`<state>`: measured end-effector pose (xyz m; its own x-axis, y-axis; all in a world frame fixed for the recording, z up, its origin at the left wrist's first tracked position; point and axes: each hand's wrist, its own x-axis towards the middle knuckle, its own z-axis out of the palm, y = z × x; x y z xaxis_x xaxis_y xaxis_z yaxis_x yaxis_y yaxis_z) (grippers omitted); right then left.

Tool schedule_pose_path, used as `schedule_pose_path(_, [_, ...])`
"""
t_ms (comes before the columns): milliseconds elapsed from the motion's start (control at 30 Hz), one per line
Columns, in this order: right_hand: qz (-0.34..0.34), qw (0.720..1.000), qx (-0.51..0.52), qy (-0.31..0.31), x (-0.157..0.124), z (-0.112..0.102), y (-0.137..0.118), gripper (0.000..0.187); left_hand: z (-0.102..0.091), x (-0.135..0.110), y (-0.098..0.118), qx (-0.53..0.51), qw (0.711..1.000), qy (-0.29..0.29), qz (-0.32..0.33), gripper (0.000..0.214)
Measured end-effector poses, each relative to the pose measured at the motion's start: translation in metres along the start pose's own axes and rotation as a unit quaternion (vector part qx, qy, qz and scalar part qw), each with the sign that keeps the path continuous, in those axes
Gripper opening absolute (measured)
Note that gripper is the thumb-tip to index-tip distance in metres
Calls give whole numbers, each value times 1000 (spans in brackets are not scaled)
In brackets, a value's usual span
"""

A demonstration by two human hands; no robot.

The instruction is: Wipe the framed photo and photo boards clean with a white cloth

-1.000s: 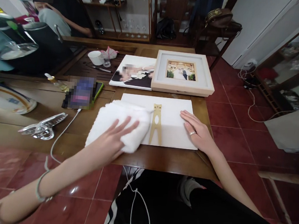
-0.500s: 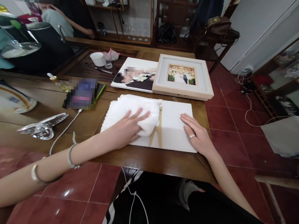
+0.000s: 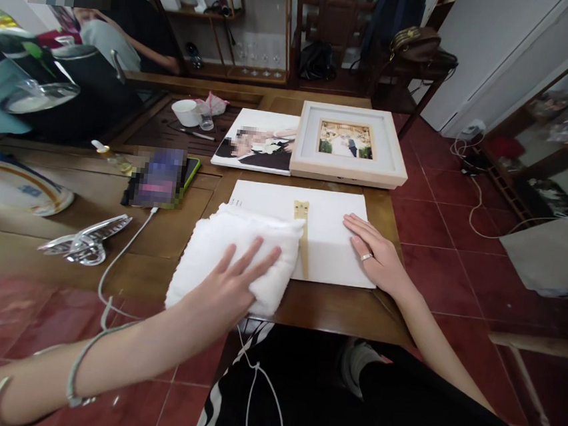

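My left hand (image 3: 229,285) lies flat with fingers spread on a white towel (image 3: 220,247), pressing it onto the left near part of a white board (image 3: 332,231) that rests face down on the wooden table (image 3: 335,308). A thin gold stand piece (image 3: 303,235) runs down the board's middle, its left edge partly under the towel. My right hand (image 3: 375,256), wearing a ring, rests flat and open on the board's right edge.
Behind the board lie a framed photo (image 3: 349,144) and a photo canvas (image 3: 257,147). To the left are a phone (image 3: 159,177) with a white cable (image 3: 118,261), a silver hair clip (image 3: 83,244), a plate (image 3: 15,187), a cup (image 3: 186,111) and another person's arm (image 3: 144,42).
My left hand has pulled the towel from the board's far left corner back toward me and to the near table edge. My right hand has stayed put.
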<state>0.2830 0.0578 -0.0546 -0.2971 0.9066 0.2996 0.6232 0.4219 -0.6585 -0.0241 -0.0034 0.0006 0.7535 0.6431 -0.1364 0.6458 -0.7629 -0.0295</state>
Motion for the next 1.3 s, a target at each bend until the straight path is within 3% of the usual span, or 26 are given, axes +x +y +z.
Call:
schedule_pose_path(100, [2, 1000, 0, 0, 0, 0, 0, 38, -4, 3, -23, -11, 1000, -19, 6, 16])
schedule_pose_path(200, [2, 1000, -1, -2, 0, -1, 0, 39, -11, 22, -63, -16, 999, -42, -10, 25])
schedule_pose_path(333, [4, 1000, 1, -7, 0, -2, -1, 39, -24, 56, -113, -43, 994, -69, -74, 33])
schedule_pose_path(433, [6, 1000, 1, -7, 1, -2, -2, 39, -31, 71, -133, -55, 990, -76, -104, 41])
schedule_pose_path(533, [11, 1000, -1, -8, 0, -2, -3, 38, -30, 71, -130, -50, 991, -78, -91, 40])
schedule_pose_path(733, [5, 1000, -5, -7, 0, -1, -2, 39, -26, 39, -85, -66, 995, -70, -16, 30])
schedule_pose_path(867, [2, 1000, -9, -7, 0, -1, -1, 39, -35, 30, -79, -113, 988, -94, -47, 37])
schedule_pose_path(967, [1, 1000, -7, -6, 0, -2, -2, 39, -44, 44, -95, -125, 985, -85, -82, 47])
schedule_pose_path(1100, [-2, 1000, -2, -9, 0, -2, -2, 39, -54, 72, -115, -123, 988, -62, -65, 53])
schedule_pose_path(1300, [2, 1000, 11, -4, 0, -3, -2, 38, -59, 117, -110, -116, 992, -45, 4, 47])
